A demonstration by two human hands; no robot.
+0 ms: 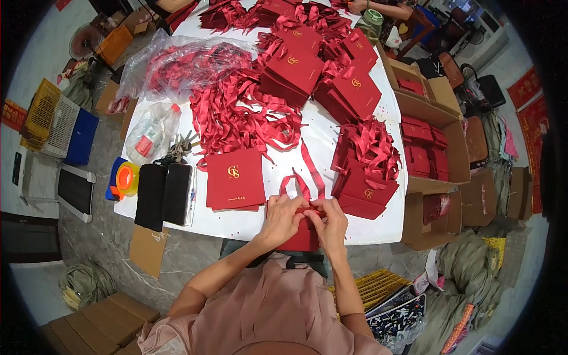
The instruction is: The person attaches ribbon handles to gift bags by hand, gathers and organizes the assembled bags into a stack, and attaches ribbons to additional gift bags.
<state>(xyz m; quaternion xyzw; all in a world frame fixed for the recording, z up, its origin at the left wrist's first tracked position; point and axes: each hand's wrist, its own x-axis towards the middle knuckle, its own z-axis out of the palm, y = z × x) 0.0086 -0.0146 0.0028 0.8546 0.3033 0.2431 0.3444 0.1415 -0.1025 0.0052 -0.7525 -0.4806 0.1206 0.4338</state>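
At the table's near edge, a red paper gift bag (pixel 300 241) lies under my two hands. My left hand (pixel 283 220) is closed, its fingertips pinching at the bag's top edge. From the other side my right hand (pixel 330 226) pinches there too, thumb and index finger almost meeting the left fingers. A red ribbon (pixel 311 167) trails from between the fingers, away across the white tabletop. My fingers hide exactly how ribbon and bag meet. Just left lies a stack of flat red bags (pixel 235 180) with a gold emblem; to the right are bags with ribbon handles (pixel 368 192).
Loose red ribbons (pixel 236 112) and a clear plastic sack (pixel 195 62) cover the table's left middle. Tape rolls (pixel 126 178), a black phone-like case (pixel 177 194) and keys lie at left. Cardboard boxes (pixel 454 151) with red bags stand at right. Another person's arm (pixel 390 10) shows at the far side.
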